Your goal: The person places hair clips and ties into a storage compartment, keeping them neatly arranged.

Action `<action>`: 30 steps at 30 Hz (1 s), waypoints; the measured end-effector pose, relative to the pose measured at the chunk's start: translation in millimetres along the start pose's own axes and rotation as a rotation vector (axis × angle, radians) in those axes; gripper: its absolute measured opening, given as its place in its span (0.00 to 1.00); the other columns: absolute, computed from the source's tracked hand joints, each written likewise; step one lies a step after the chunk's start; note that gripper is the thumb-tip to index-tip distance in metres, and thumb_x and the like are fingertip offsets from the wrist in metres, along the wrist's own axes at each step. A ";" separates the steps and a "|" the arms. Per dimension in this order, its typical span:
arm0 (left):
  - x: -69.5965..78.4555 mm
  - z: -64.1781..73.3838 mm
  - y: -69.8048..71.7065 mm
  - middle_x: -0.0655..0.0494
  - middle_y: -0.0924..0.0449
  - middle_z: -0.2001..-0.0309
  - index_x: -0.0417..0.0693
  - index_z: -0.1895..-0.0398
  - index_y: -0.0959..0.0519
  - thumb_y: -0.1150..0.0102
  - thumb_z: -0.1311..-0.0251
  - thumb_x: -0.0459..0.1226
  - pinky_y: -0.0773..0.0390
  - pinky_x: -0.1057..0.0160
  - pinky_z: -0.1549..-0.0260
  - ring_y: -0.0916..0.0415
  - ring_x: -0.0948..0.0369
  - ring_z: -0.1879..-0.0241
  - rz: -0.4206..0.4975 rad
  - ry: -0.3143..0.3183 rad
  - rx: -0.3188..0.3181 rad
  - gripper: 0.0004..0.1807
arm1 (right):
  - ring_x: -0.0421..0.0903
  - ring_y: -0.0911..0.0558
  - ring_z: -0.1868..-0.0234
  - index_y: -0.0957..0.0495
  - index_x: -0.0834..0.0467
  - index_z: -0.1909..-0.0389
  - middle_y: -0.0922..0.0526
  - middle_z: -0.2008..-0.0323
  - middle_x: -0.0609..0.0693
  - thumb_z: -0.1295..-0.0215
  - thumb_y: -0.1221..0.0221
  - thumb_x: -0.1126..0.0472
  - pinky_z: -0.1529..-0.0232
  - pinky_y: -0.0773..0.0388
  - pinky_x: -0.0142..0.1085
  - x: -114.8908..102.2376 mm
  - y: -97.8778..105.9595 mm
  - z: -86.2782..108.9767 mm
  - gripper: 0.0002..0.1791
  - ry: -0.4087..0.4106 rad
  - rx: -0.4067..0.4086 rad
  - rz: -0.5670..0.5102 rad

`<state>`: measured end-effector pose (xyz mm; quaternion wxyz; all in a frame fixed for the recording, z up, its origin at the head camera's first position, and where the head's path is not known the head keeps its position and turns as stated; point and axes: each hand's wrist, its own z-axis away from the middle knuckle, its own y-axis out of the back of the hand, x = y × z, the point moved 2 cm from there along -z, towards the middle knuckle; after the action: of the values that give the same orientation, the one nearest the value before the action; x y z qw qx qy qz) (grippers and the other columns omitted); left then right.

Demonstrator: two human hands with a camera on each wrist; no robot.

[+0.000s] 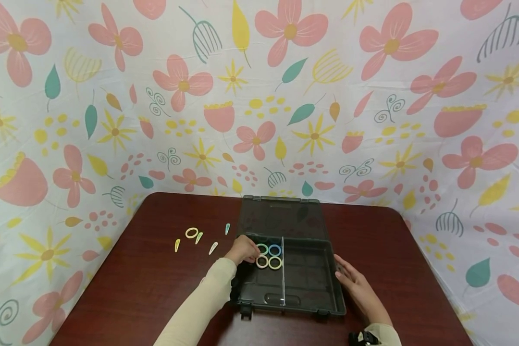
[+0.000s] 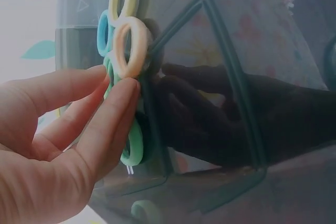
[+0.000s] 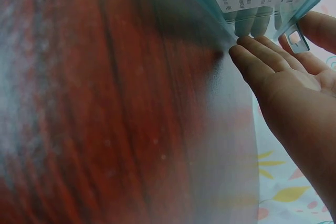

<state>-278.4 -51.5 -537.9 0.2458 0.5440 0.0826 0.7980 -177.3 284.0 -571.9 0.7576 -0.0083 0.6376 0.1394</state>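
A dark see-through plastic box [image 1: 313, 283] lies open on the table. In its left compartment sit a green hair tie [image 1: 263, 249], a blue hair tie [image 1: 274, 250], a peach hair tie [image 1: 262, 261] and a pale yellow hair tie [image 1: 275, 262]. My left hand [image 1: 243, 250] is over that compartment. Seen from the left wrist, its fingertips pinch close beside the peach ring, and another green hair tie [image 2: 134, 145] shows partly hidden behind the fingers. My right hand [image 1: 355, 282] rests with straight fingers [image 3: 262, 59] against the box's right wall, beside a small clear tab [image 3: 296, 38].
Left of the box lie a pale yellow hair tie [image 1: 191, 233] and several snap hair clips, among them a yellow clip [image 1: 177, 245] and a teal clip [image 1: 227, 228]. The lid [image 1: 283, 218] lies folded back. A clear divider [image 1: 283, 274] splits the box. Flowered cloth [image 1: 259, 96] hangs behind.
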 end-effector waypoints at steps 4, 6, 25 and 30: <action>4.1 2.4 4.4 0.46 0.19 0.69 0.28 0.67 0.17 0.37 0.47 0.22 0.15 0.59 0.71 0.18 0.53 0.72 0.020 -0.032 0.017 0.05 | 0.59 0.59 0.26 0.54 0.55 0.24 0.57 0.24 0.56 0.24 0.52 0.57 0.31 0.48 0.59 -0.9 -0.1 -0.2 0.34 -0.007 0.002 -0.015; 7.3 4.0 7.5 0.46 0.19 0.68 0.27 0.66 0.17 0.37 0.47 0.22 0.14 0.59 0.70 0.18 0.54 0.73 0.038 -0.051 0.016 0.05 | 0.60 0.59 0.26 0.55 0.55 0.24 0.58 0.24 0.57 0.24 0.53 0.57 0.31 0.48 0.59 -1.7 -0.1 -0.2 0.34 -0.006 -0.002 -0.012; -2.8 11.5 95.6 0.36 0.19 0.60 0.26 0.54 0.21 0.43 0.39 0.23 0.18 0.49 0.55 0.18 0.44 0.60 0.303 -0.176 0.169 0.11 | 0.60 0.59 0.26 0.54 0.55 0.24 0.57 0.25 0.58 0.25 0.52 0.57 0.31 0.49 0.59 -0.5 -0.9 1.1 0.34 -0.011 -0.006 -0.046; -15.5 11.9 125.3 0.34 0.21 0.54 0.25 0.48 0.24 0.46 0.36 0.24 0.21 0.49 0.50 0.21 0.42 0.51 0.367 -0.164 0.207 0.14 | 0.61 0.60 0.26 0.53 0.56 0.24 0.57 0.25 0.58 0.25 0.52 0.57 0.31 0.49 0.60 -1.3 -0.6 1.0 0.33 -0.002 -0.001 -0.034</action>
<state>-301.1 -169.0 -496.1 0.0454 0.6354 0.0436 0.7697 -176.3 283.3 -570.6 0.7603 -0.0195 0.6367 0.1269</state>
